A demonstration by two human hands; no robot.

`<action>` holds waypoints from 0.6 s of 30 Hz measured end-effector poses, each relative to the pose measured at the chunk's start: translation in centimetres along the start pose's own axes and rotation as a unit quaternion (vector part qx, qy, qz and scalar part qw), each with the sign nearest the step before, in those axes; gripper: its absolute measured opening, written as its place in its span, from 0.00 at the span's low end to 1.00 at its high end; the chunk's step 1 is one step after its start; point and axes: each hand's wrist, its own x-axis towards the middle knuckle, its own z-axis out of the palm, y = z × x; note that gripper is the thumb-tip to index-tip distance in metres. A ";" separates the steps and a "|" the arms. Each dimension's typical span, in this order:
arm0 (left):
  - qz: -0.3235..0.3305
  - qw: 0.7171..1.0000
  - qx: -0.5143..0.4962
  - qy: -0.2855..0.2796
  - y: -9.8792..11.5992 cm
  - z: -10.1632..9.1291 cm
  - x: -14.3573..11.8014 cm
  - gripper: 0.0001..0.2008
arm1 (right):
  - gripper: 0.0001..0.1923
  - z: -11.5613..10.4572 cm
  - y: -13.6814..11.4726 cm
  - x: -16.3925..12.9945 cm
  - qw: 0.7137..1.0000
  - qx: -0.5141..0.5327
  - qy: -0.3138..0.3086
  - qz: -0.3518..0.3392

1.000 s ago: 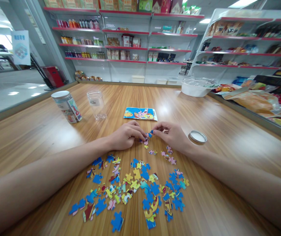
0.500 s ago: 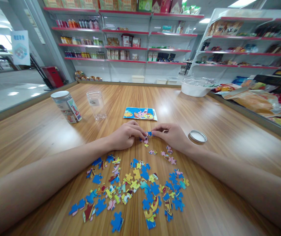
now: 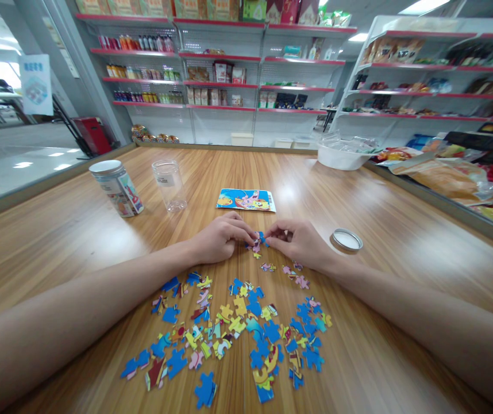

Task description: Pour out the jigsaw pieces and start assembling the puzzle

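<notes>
Both hands, left hand [image 3: 219, 238] and right hand [image 3: 300, 241], pinch small puzzle pieces [image 3: 258, 240]; align tabs squarely, then press flat on the counter [image 3: 358, 322].

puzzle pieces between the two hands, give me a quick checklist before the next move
1. Left hand pinches the small blue and pink jigsaw pieces: ok.
2. Right hand meets those pieces from the other side: ok.
3. Tabs seated together: cannot tell, the fingers cover the joint.
4. Printed picture card lies face up beyond the hands, unobstructed: ok.
5. Loose cardboard pieces spread flat on the wooden table, near the person: ok.
6. Clear plastic jar stands upright and apart from the hands, its round metal lid beside the right wrist: ok.
</notes>
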 end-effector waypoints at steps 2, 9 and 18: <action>-0.002 1.000 -0.001 -0.001 0.0 0.0 0.0 0.27 | 0.05 0.0 -0.1 0.0 1.000 0.005 -0.003 0.004; -0.007 1.000 0.007 -0.002 -0.1 0.0 0.0 0.28 | 0.07 -0.1 -0.1 0.1 0.999 0.019 0.006 0.029; -0.012 1.000 0.004 -0.004 -0.1 0.0 0.0 0.28 | 0.09 0.1 0.1 0.1 0.999 0.030 -0.008 0.030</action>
